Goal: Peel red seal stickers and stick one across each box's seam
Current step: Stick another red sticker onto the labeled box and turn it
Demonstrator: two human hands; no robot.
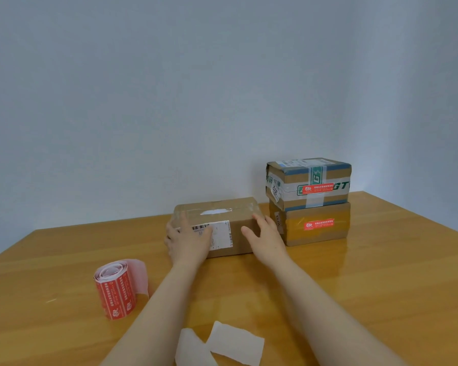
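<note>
A flat brown cardboard box [236, 215] with a white shipping label lies at the middle of the wooden table. My left hand [188, 240] holds its left end, fingers over the top and front. My right hand [266, 239] holds its right end, thumb on the front face. No red sticker shows on this box. To the right two boxes are stacked: the upper box [308, 182] and the lower box [316, 225], each with a red seal sticker on its front. A roll of red seal stickers [115, 289] stands at the left.
Two peeled pieces of white backing paper [220, 344] lie near the table's front edge between my forearms. The wooden table [381, 286] meets a plain wall behind the boxes. A loose tail of backing paper hangs from the roll.
</note>
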